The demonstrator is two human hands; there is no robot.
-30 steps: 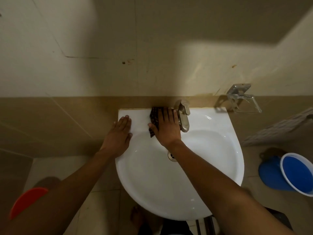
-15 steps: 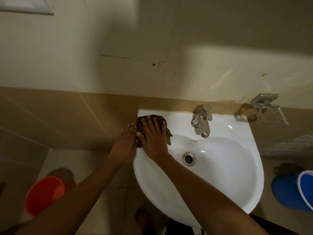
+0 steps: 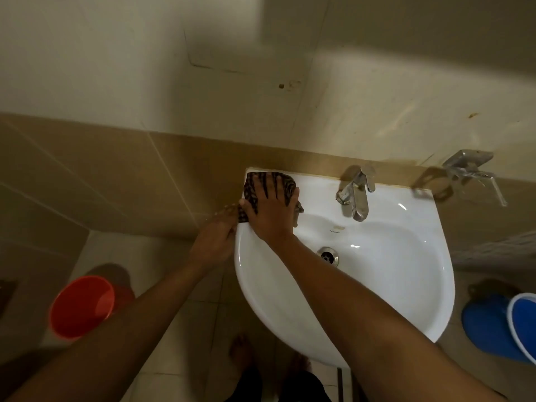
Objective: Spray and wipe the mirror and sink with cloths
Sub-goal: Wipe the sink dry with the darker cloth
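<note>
Now the right hand (image 3: 271,211) lies flat on a dark patterned cloth (image 3: 252,188), with its fingers spread and pressing the cloth down on the back left corner of the round white sink (image 3: 391,256). The left hand (image 3: 216,242) is just beside this grip, on the sink's left edge; its fingers curl over the rim. To the right of the grip stands a shiny metal tap (image 3: 355,192), and the round metal drain (image 3: 328,255) sits near it, lower in the bowl. An orange plastic bucket (image 3: 82,306) is on the floor, well to the left.
</note>
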